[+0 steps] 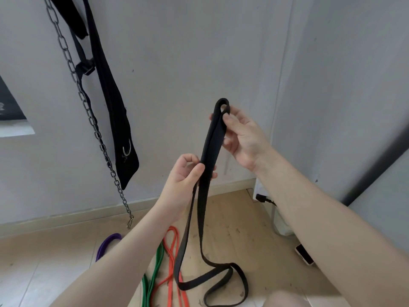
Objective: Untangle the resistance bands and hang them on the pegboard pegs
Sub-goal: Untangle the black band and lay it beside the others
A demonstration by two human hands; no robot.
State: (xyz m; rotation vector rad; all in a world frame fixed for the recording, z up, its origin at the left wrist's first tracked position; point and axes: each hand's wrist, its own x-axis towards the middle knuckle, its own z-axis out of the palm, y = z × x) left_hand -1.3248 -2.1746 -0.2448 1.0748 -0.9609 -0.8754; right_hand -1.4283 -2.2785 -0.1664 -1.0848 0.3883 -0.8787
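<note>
Two bare hands hold a wide black flat rubber resistance band (pixel 211 140) up before a grey wall.

The right hand (pixel 240 138) pinches the folded top loop; the left hand (pixel 186 173) grips both strands lower down. The tail lies coiled on the wooden floor (pixel 243 229) over orange (pixel 171 251) and green (pixel 158 260) bands. Best to keep the loop open and shake out twists before hanging.

No text, label, brand or number is showing legibly anywhere; the dark poster (pixel 10 103) at the left edge is showing only blurred pale marks.
</note>
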